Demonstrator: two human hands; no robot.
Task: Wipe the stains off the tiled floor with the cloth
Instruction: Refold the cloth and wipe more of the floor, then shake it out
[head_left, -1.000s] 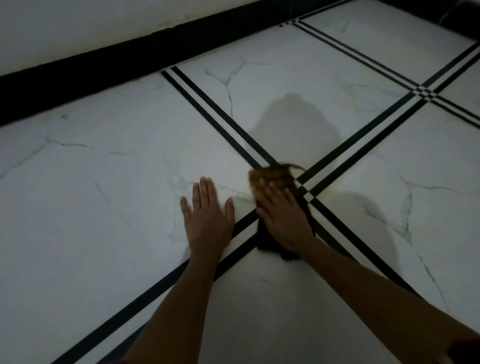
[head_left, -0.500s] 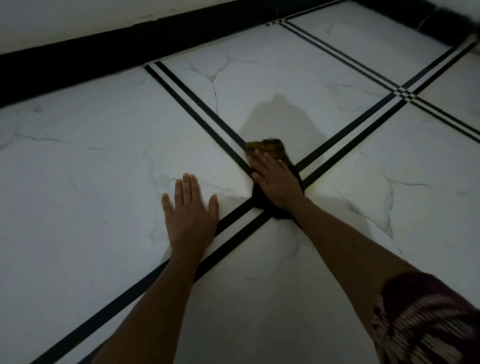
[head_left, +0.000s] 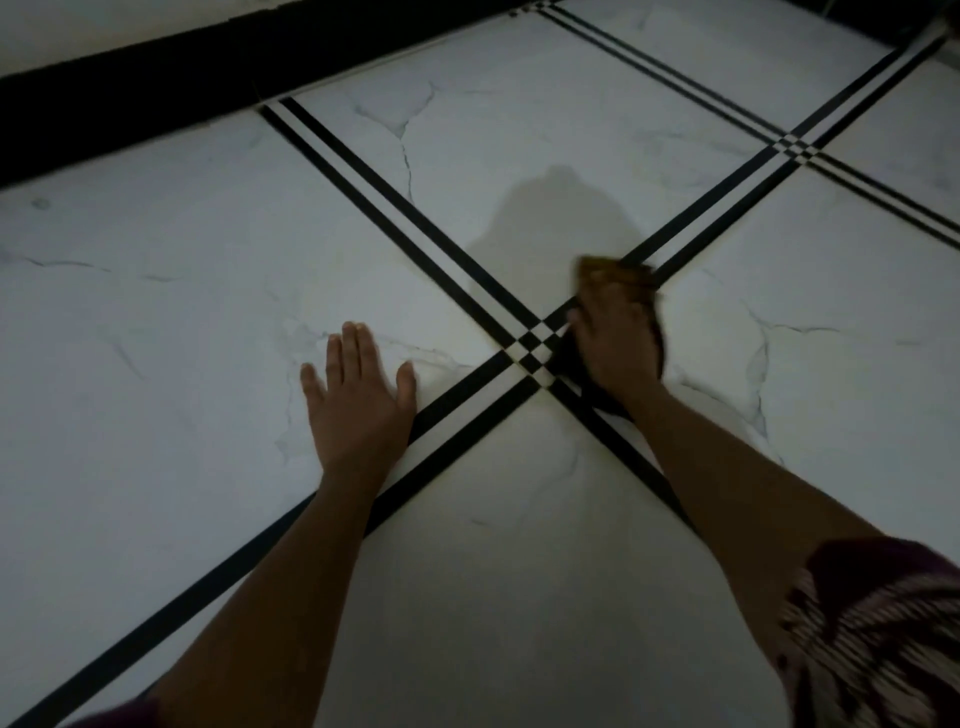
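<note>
The floor (head_left: 156, 322) is white marble-look tile with paired black border strips that cross in a small chequered square (head_left: 532, 349). My right hand (head_left: 615, 338) presses flat on a dark brownish cloth (head_left: 623, 273), just right of that crossing; the cloth's far edge shows beyond my fingertips and most of it is hidden under the hand. My left hand (head_left: 358, 395) rests flat on the tile to the left of the crossing, fingers straight, holding nothing. No distinct stain is visible in the dim light.
A black skirting board (head_left: 156, 88) runs along the wall at the top left. A second chequered crossing (head_left: 797, 148) lies at the upper right. My patterned sleeve (head_left: 878, 639) fills the bottom right corner. A head shadow (head_left: 556, 218) falls on the far tile.
My right hand slid the cloth from over the strip crossing to its right side, uncovering the chequered square. My left hand stays planted flat on the tile.
</note>
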